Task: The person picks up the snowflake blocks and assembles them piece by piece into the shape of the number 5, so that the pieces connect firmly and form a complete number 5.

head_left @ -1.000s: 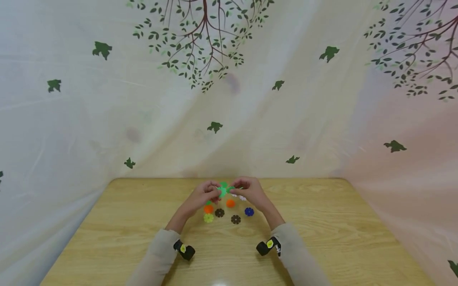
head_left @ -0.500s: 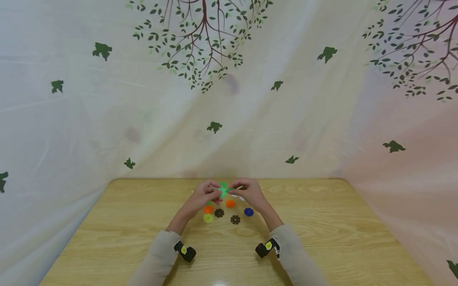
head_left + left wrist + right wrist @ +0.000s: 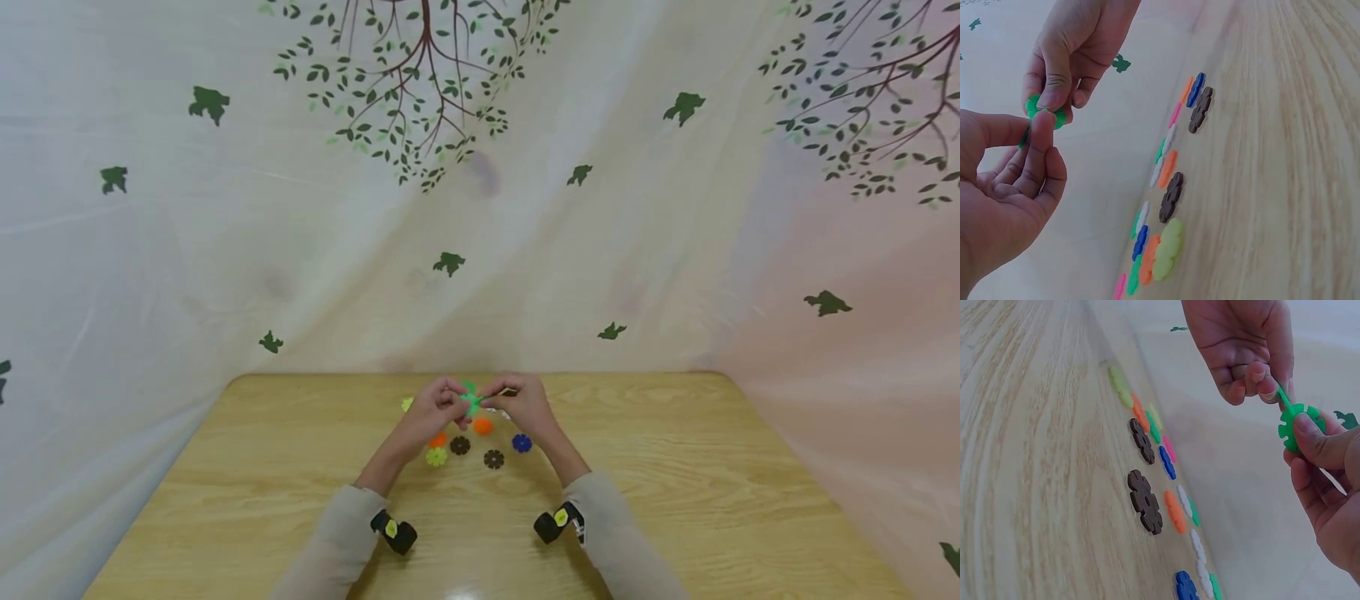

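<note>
My left hand (image 3: pixel 437 410) and right hand (image 3: pixel 516 398) meet over the far part of the table. In the right wrist view, the right hand (image 3: pixel 1329 447) pinches a green snowflake disc (image 3: pixel 1287 432), flat and notched round its rim, with the thumb across its face. The left hand (image 3: pixel 1241 347) pinches a second green snowflake disc (image 3: pixel 1282 394), seen edge-on. The two discs meet at their rims, at an angle to each other. In the left wrist view, the left hand (image 3: pixel 1007 194) hides most of its disc (image 3: pixel 1023 137).
Loose snowflake discs lie on the wooden table (image 3: pixel 675 467) below the hands. Among them are a blue disc (image 3: pixel 522 443), brown discs (image 3: pixel 493 459), an orange disc (image 3: pixel 483 426) and a yellow-green disc (image 3: pixel 437 457). A printed cloth (image 3: pixel 337 250) hangs behind the table.
My left hand has shifted slightly right, and a yellow-green disc now shows beyond it. The right hand has come slightly closer to the left-hand disc. Both hands keep their pinch.
</note>
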The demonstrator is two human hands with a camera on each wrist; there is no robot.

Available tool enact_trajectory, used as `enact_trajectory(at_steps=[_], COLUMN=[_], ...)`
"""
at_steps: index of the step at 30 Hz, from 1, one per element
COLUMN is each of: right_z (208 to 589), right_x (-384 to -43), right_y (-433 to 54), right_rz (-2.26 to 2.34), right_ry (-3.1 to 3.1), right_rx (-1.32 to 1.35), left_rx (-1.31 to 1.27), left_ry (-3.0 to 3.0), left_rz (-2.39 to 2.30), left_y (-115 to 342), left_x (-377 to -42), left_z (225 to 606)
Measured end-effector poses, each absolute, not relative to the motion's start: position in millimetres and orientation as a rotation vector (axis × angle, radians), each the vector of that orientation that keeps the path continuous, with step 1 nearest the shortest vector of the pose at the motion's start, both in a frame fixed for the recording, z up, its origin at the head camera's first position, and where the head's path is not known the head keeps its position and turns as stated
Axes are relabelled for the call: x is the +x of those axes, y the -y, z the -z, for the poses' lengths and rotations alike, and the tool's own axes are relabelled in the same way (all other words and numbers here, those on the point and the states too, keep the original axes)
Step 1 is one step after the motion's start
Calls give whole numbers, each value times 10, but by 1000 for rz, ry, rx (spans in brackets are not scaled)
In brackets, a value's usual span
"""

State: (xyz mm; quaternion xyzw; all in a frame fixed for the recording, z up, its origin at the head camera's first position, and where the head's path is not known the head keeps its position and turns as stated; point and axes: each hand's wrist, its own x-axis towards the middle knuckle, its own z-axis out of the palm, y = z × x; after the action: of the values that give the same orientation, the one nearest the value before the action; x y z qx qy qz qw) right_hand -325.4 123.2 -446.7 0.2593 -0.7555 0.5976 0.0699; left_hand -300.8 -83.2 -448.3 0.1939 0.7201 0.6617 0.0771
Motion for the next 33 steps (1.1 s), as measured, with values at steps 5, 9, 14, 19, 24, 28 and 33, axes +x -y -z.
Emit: enact_trajectory(at_steps=[5,9,14,19,24,28,33], right_z=[4433,4431,4421,4374,4300,4247,4192], right_x=[-3231,-3212,-3225,-3259,-3306,-3345,-3372], right_y=[-1243,-1249,-1237,-1276,-1410,-1544,-1677], right_rz=[-1806,-1789,-1727,-1693,-1609,-1510,-1254], right_ry=[2316,2381,2445,2546,2688,2819,2979], right_rx=[753,752,822,864,927,1042,1176], left_rx=[578,552,488,410,378,378,382], left_ry=[-2186,-2208,-2242,-2238,-2253,-2276,-2302], left_rz=[-1954,-1947,-1941,-1976,-2014,-2009,-1989], left_y=[852,898,952,995,1037,1082,1125], left_x=[-2996,-3017,-3050,-3083,-3123,-3129,-3121], left_z=[4458,4476,4443,4415,4406,4414,4406])
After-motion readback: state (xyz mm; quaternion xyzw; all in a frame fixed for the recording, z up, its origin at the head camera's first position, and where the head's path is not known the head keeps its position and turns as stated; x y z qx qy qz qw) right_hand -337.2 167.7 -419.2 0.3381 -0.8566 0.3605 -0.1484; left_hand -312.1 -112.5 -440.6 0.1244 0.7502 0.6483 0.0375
